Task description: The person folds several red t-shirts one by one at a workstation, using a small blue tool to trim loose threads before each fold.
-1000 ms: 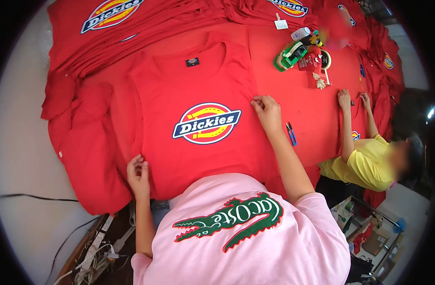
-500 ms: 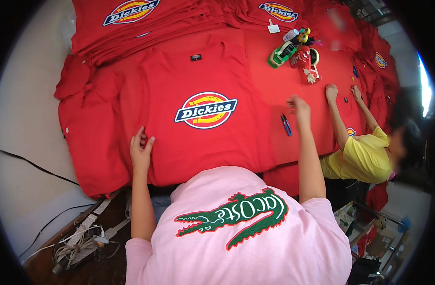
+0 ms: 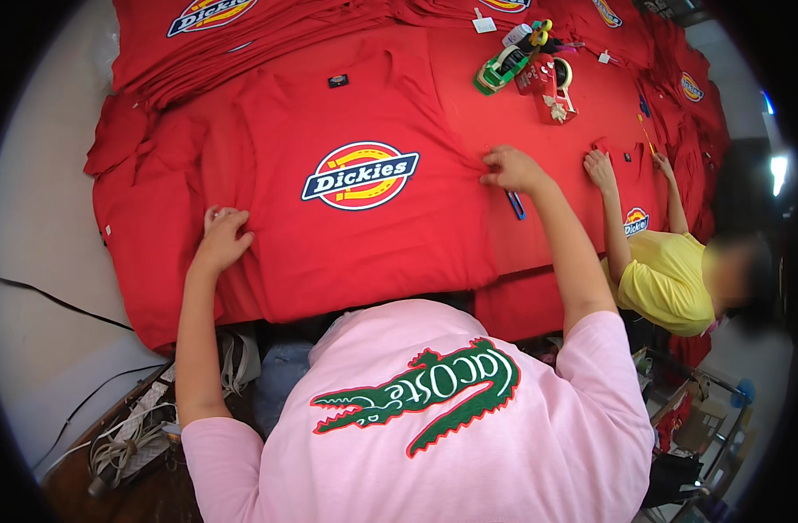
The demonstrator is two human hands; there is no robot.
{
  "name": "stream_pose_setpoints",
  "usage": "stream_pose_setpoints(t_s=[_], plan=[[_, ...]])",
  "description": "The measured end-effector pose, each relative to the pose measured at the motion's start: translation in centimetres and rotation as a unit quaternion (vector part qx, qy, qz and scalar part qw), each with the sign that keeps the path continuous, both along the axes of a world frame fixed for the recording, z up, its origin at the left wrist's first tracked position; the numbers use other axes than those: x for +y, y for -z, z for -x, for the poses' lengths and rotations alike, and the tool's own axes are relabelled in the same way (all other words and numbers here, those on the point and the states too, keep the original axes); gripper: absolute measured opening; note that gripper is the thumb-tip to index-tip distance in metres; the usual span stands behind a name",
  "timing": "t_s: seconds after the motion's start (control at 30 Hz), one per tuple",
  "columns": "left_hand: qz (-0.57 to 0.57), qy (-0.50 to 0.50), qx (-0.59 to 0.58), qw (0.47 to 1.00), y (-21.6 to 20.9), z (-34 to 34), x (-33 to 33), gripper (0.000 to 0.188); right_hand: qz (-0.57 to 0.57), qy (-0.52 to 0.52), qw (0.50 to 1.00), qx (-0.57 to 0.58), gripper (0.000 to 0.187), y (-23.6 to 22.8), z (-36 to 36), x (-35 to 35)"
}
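A red shirt [image 3: 329,248] with a round logo on its chest lies spread face up on the table, its collar away from me. At its left edge my left hand [image 3: 223,237] is closed, fingers curled down on the cloth. My right hand [image 3: 514,168] pinches the shirt's right edge, level with the logo. Just below that hand lies a pair of small blue thread snips [image 3: 516,205], partly hidden by my wrist.
More red shirts lie stacked at the back [image 3: 285,39] and folded at the left [image 3: 146,227]. A green tape dispenser [image 3: 501,70] and a red holder [image 3: 551,91] stand back right. At the right a co-worker in a yellow shirt [image 3: 665,283] handles another red shirt. Cables [image 3: 124,453] lie lower left.
My right hand has come down and left from above the snips to the shirt's right edge. My left hand has shifted left and up along the left edge. The view has moved slightly.
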State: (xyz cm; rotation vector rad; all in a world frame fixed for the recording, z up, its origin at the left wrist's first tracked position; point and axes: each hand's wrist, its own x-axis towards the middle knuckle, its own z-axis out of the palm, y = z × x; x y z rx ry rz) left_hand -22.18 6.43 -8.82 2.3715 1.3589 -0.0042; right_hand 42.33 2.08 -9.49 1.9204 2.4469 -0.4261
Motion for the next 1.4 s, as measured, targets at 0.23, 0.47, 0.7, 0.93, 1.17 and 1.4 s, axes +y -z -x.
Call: stream_pose_setpoints(t_s=[0.23, 0.47, 0.7, 0.93, 1.17, 1.4], plan=[[0.011, -0.037, -0.065, 0.997, 0.6, 2.7, -0.2, 0.042, 0.071, 0.025, 0.997, -0.005, 0.038, -2.9, 2.9, 1.2], [0.136, -0.340, -0.465, 0.806, 2.1, 6.1, -4.4, 0.020, 0.116, 0.267, 0.846, 0.447, 0.020, -0.3, 4.4, -2.7], [0.168, -0.240, -0.348, 0.891, 3.4, 2.0, -4.3, 0.036, 0.127, 0.180, 0.926, 0.306, 0.022, 1.3, 2.5, -2.8], [0.114, -0.090, -0.035, 0.989, -3.9, 3.8, -3.7, 0.049, 0.062, 0.091, 0.993, 0.035, 0.035, -9.1, 4.5, -3.5], [-0.198, 0.036, -0.011, 0.980, -17.7, 4.9, -9.2, 0.029, -0.075, 0.003, 0.997, 0.023, 0.032, -21.3, 1.8, -7.3], [-0.721, -0.061, -0.154, 0.673, -28.8, 5.5, -16.0, 0.027, -0.594, -0.075, 0.791, -0.122, 0.023, -33.4, 1.3, -15.0]])
